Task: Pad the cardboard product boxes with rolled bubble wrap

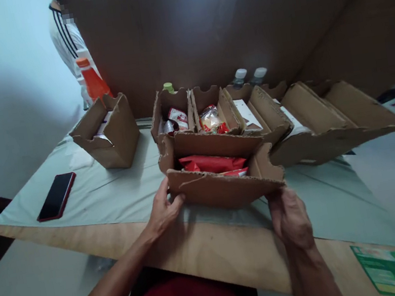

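Note:
A long open cardboard box lies crosswise in front of me at the table's near side. Inside it are red packets. My left hand grips the box's left end, thumb on the near wall and the other fingers partly hidden behind the corner. At the right end, my right hand is closed on the lower corner, with its fingertips hidden by the box. Just behind stand more cardboard boxes, one with a red-and-white packet and another with clear and red wrapped packs.
A separate cardboard box stands left, near a phone and an orange bottle. More boxes stretch right. A tall cardboard panel rises behind. A green leaflet lies front right. Another person's sleeve shows back left.

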Motion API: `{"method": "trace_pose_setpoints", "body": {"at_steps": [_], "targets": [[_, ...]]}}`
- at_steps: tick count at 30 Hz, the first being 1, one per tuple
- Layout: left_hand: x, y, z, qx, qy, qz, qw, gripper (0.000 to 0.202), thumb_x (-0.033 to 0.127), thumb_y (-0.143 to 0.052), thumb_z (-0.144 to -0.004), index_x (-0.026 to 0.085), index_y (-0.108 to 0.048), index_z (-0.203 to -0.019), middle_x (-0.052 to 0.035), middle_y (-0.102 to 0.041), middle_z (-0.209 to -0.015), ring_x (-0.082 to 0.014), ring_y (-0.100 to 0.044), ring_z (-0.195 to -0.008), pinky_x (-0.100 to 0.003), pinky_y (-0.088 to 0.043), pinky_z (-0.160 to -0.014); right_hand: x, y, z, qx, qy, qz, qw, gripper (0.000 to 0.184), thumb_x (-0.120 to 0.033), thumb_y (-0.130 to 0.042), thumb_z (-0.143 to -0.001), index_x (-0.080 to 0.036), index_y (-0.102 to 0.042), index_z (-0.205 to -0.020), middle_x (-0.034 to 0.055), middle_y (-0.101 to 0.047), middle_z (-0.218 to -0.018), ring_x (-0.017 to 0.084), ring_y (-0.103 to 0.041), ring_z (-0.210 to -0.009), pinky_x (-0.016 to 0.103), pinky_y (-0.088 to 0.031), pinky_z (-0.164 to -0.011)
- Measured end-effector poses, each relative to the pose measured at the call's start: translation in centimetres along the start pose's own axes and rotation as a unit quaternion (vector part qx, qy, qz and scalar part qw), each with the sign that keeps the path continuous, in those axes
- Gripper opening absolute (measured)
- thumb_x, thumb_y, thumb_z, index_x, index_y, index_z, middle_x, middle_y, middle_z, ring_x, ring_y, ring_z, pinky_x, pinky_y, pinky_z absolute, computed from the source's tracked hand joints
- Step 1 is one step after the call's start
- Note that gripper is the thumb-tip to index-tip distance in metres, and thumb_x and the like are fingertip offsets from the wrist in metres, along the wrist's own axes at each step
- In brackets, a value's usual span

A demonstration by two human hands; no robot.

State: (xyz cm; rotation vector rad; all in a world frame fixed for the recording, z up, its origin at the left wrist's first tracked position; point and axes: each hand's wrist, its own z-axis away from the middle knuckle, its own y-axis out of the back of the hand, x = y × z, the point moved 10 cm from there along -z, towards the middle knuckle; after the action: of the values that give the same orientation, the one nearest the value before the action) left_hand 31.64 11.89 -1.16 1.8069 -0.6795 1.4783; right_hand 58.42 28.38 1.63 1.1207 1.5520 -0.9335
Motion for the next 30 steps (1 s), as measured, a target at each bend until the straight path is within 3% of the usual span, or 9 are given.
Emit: {"method": "trace_pose_setpoints", "body": {"at_steps": [3, 7, 9, 11, 16, 20, 23, 26, 30], "targets": [[-0.4, -1.1, -0.6, -0.013, 0.005, -0.002, 1.000, 0.056, 0.026, -0.064, -0.082, 0.017, -0.055, -0.137, -0.0117, -0.068, -0.129, -0.0256, -0.065, -0.116, -0.038, -0.054, -0.098, -0.2, 2.0, 0.4, 0.098, 0.007, -0.019, 0.995, 0.051, -0.061, -0.063, -0.089, -0.021, -0.073, -0.119, 0.0101, -0.073, -0.123, 0.028, -0.066, -0.122, 0.048, -0.049, -0.109], [-1.9, 0.7, 2.1, 0.004, 0.026, -0.013, 1.000, 0.065, 0.024, -0.066, -0.083, 0.017, -0.051, -0.146, -0.0160, -0.063, -0.142, -0.0289, -0.062, -0.129, -0.046, -0.052, -0.107, 0.3, 4.4, 4.8, 0.170, -0.059, 0.134, 0.974, 0.041, -0.055, -0.073, -0.084, -0.020, -0.077, -0.106, 0.0085, -0.077, -0.103, 0.027, -0.073, -0.099, 0.045, -0.057, -0.096], [-2.8, 1.8, 4.0, -0.016, 0.052, -0.021, 0.998, 0.055, 0.023, -0.066, -0.084, 0.017, -0.060, -0.139, -0.0146, -0.068, -0.137, -0.0279, -0.066, -0.125, -0.044, -0.053, -0.106, 1.2, 3.6, 7.1, 0.131, -0.102, 0.210, 0.963, 0.038, -0.055, -0.071, -0.086, -0.021, -0.077, -0.102, 0.0089, -0.079, -0.097, 0.027, -0.075, -0.088, 0.043, -0.061, -0.087], [-3.4, 3.1, 5.6, -0.035, 0.070, -0.030, 0.997, 0.041, 0.021, -0.064, -0.086, 0.017, -0.070, -0.125, -0.0124, -0.075, -0.125, -0.0263, -0.071, -0.115, -0.041, -0.057, -0.102, 1.7, 0.4, 8.6, 0.035, -0.100, 0.250, 0.962, 0.035, -0.054, -0.069, -0.087, -0.021, -0.078, -0.096, 0.0087, -0.080, -0.090, 0.027, -0.076, -0.079, 0.038, -0.063, -0.076], [-3.9, 9.5, 6.4, 0.055, 0.059, -0.063, 0.995, 0.029, 0.021, -0.061, -0.086, 0.016, -0.076, -0.111, -0.0112, -0.079, -0.113, -0.0258, -0.074, -0.106, -0.039, -0.060, -0.095, -0.2, -14.7, 9.9, -0.266, 0.067, 0.239, 0.931, 0.022, -0.039, -0.062, -0.094, -0.025, -0.079, -0.094, 0.0054, -0.081, -0.092, 0.023, -0.078, -0.082, 0.031, -0.065, -0.077], [-4.9, 13.4, 6.1, 0.131, 0.021, -0.041, 0.990, 0.025, 0.018, -0.057, -0.088, 0.016, -0.075, -0.106, -0.0099, -0.080, -0.104, -0.0228, -0.075, -0.098, -0.036, -0.060, -0.090, -3.3, -28.6, 10.0, -0.424, 0.230, 0.226, 0.846, 0.026, -0.020, -0.052, -0.098, -0.023, -0.075, -0.109, 0.0072, -0.080, -0.103, 0.021, -0.076, -0.095, 0.033, -0.063, -0.086], [-5.1, 14.0, 6.2, 0.139, -0.034, -0.045, 0.989, 0.025, 0.013, -0.053, -0.086, 0.016, -0.074, -0.098, -0.0085, -0.079, -0.094, -0.0211, -0.074, -0.087, -0.033, -0.059, -0.082, -3.5, -39.7, 10.3, -0.500, 0.308, 0.298, 0.753, 0.032, -0.013, -0.049, -0.096, -0.018, -0.072, -0.117, 0.0128, -0.074, -0.124, 0.024, -0.069, -0.115, 0.040, -0.057, -0.101], [-5.2, 13.9, 6.4, 0.140, -0.060, -0.058, 0.987, 0.025, 0.012, -0.053, -0.086, 0.016, -0.074, -0.099, -0.0093, -0.078, -0.091, -0.0212, -0.073, -0.084, -0.031, -0.057, -0.077, -1.0, -50.1, 10.2, -0.547, 0.314, 0.436, 0.642, 0.033, -0.013, -0.048, -0.098, -0.017, -0.069, -0.122, 0.0144, -0.052, -0.154, 0.026, -0.054, -0.135, 0.039, -0.052, -0.107], [-5.2, 14.0, 6.3, 0.143, -0.078, -0.054, 0.985, 0.022, 0.014, -0.053, -0.089, 0.014, -0.073, -0.099, -0.0103, -0.075, -0.087, -0.0212, -0.071, -0.080, -0.031, -0.055, -0.073, 1.1, -59.4, 9.1, -0.543, 0.299, 0.486, 0.616, 0.034, -0.006, -0.047, -0.094, -0.009, -0.068, -0.120, 0.0200, -0.040, -0.161, 0.031, -0.041, -0.144, 0.043, -0.046, -0.111]]}}
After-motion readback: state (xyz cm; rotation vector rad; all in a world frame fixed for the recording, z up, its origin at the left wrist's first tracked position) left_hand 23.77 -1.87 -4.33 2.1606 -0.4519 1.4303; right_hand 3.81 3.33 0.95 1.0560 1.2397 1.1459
